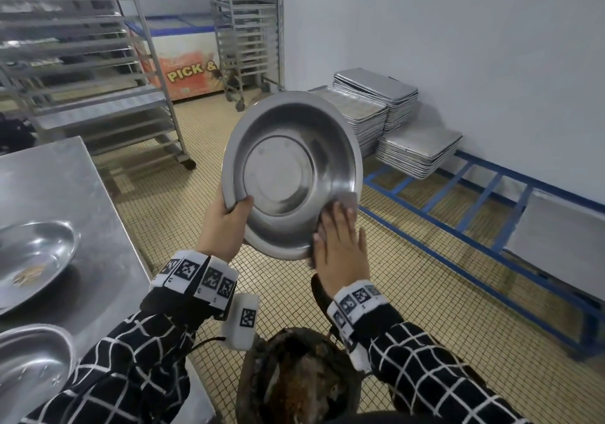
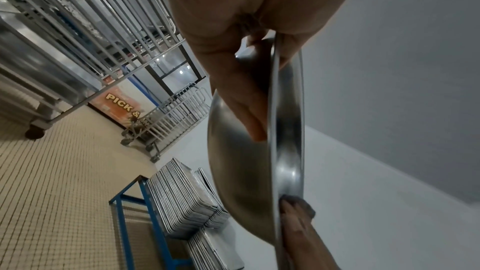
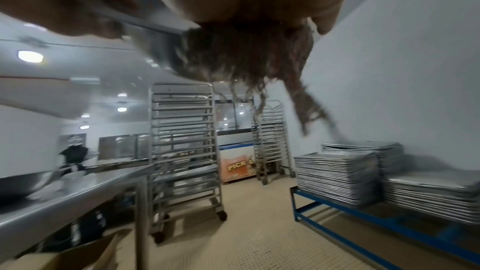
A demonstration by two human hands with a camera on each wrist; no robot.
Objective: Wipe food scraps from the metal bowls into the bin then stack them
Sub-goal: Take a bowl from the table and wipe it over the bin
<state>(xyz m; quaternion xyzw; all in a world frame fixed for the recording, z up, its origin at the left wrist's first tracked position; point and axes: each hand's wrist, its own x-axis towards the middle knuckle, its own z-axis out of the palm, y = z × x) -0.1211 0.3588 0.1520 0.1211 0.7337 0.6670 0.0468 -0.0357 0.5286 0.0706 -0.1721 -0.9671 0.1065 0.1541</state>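
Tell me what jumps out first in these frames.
A large metal bowl held up tilted in mid-frame above the bin, its inside facing the camera: the left hand grips its rim, the right hand presses a frayed cloth against its lower edge. On the steel table at left, another bowl holds scraps. Stacked trays sit by the wall.

steel table (image 1: 82, 174) | two metal bowls (image 1: 31, 260) on it | tiled floor (image 1: 409, 292)
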